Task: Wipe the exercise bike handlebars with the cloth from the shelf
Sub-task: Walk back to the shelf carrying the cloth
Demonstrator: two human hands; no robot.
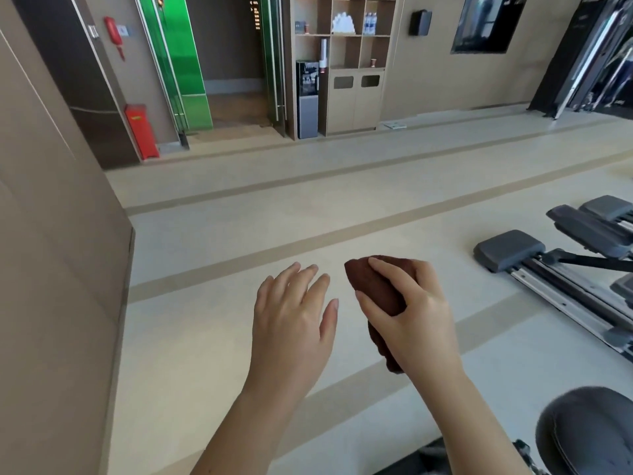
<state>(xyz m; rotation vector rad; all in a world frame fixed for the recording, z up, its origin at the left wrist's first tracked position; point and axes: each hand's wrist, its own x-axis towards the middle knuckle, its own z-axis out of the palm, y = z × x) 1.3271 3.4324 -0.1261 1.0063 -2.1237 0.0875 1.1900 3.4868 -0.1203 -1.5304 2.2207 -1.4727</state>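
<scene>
Fetch looks done! Right hand point(416, 313) grasps the bunched dark-brown fabric cloth point(371, 286), centre frame. Left hand point(293, 313) is relaxed, fingers spread, empty. No handlebars in sight, so the wiping isn't started.

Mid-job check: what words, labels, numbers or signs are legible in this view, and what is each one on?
No text here reads clearly.
Blue wall plate: too small.
Red box label: blurred.
Lit marks beside the green door: too small.
Water dispenser front: blurred.
Bottles on the shelf: labels too small.
Sheet on the floor: blurred.
Cloth in the right hand: no print shows.
</scene>
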